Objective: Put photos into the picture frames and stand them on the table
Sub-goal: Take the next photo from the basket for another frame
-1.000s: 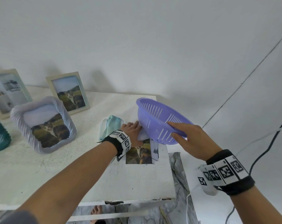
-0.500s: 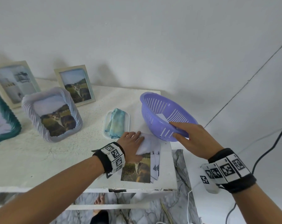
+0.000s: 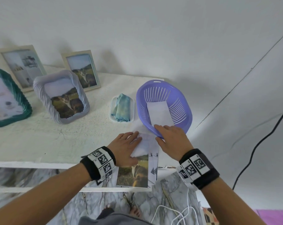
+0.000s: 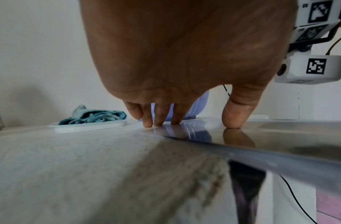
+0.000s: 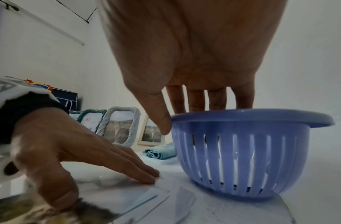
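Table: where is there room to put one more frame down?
Best spot: the bare table at the front, between the grey frame and the left hand. A smaller gap lies behind the cloth tray, by the wall. The right corner is crowded: photos, and the basket held by the right hand. The back left is full of frames.

We see a white, rough-topped table against the wall. At its far left two pale frames stand upright near the wall. In front of them a teal frame and a grey frame lean back. Right of these sits a small tray, and just beside it a purple basket at the right edge. A stack of photos lies flat at the near right edge.
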